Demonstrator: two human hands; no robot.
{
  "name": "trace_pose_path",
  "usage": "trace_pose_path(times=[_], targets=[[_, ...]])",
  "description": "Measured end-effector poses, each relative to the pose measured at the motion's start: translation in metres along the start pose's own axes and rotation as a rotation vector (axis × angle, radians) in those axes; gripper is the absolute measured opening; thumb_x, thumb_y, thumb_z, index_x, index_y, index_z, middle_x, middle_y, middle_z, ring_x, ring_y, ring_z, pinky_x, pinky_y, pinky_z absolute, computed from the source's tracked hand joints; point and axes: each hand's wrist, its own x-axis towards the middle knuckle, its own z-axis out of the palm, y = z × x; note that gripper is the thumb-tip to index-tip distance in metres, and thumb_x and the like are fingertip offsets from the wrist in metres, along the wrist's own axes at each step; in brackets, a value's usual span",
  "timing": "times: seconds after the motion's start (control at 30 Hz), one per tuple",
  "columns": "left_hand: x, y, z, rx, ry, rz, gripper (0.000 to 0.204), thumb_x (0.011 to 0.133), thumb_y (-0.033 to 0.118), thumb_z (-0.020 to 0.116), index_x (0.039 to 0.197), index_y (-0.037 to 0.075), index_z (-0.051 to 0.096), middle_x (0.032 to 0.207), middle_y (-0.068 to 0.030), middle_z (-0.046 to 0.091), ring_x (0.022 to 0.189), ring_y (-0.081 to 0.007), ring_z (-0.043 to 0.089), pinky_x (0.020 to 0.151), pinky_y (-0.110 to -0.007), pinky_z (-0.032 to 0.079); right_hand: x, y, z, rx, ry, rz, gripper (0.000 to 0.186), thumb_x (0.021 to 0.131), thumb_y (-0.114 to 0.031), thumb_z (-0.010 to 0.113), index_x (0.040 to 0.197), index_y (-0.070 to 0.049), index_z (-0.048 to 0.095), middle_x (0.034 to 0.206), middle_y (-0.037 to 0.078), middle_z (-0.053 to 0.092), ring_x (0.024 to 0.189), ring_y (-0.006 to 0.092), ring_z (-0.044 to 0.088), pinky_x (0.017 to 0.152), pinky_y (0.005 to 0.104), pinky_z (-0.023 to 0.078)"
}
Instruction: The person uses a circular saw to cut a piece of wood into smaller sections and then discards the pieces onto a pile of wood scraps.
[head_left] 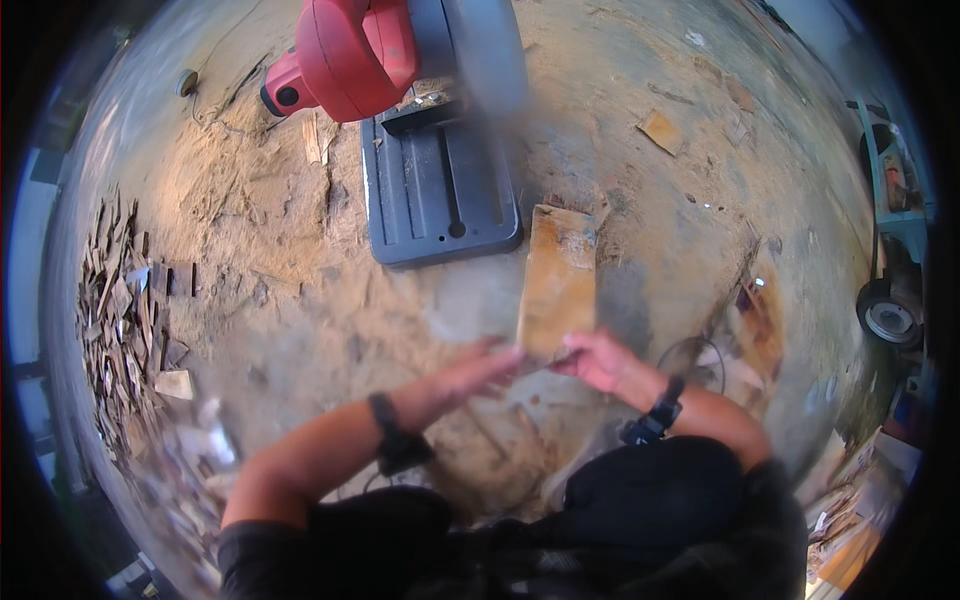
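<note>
Right grip (597, 358) closed on the board's (558, 280) near end; left grip (478, 372) open, blurred, fingers touching it.

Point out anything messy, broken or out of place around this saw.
Sawdust is spread over the floor left of the red chop saw. Splintered wood offcuts lie heaped at far left, and a loose scrap lies to the right. The worn plank in both hands looks stained.
</note>
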Motion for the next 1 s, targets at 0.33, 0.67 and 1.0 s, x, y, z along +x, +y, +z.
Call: trace_pose_path(times=[0.33, 0.67, 1.0], targets=[[-0.013, 0.005, 0.019, 0.211, 0.090, 0.036, 0.057, 0.094, 0.032, 0.065, 0.136, -0.002, 0.047, 0.120, -0.0153, 0.062, 0.093, -0.0225, 0.064, 0.067, -0.032, 0.055, -0.015, 0.019, -0.002, -0.443, -0.225, 0.465, 0.038, 0.096, -0.026, 0.064, 0.122, 0.001, 0.059, 0.102, 0.016, 0.070, 0.089, 0.0287, 0.071, 0.076, 0.0438, 0.061], [-0.027, 0.008, -0.013, 0.636, -0.235, 0.569, 0.062, 0.089, 0.029, 0.067, 0.136, -0.006, 0.047, 0.127, -0.0179, 0.058, 0.113, -0.0244, 0.058, 0.094, -0.036, 0.051, -0.043, 0.041, -0.048, -1.441, -0.740, 0.654, 0.028, 0.093, -0.032, 0.064, 0.088, -0.004, 0.068, 0.080, 0.005, 0.066, 0.071, 0.0148, 0.060, 0.062, 0.0313, 0.050], [-0.080, 0.067, -0.023, 1.151, -0.329, -0.007, 0.049, 0.086, 0.019, 0.061, 0.128, -0.005, 0.056, 0.108, -0.0136, 0.067, 0.096, -0.0225, 0.064, 0.084, -0.036, 0.054, -0.098, 0.024, -0.093, -1.315, -0.379, 0.406, 0.043, 0.091, -0.026, 0.071, 0.123, 0.002, 0.062, 0.107, 0.014, 0.068, 0.103, 0.0235, 0.065, 0.092, 0.0358, 0.050]])
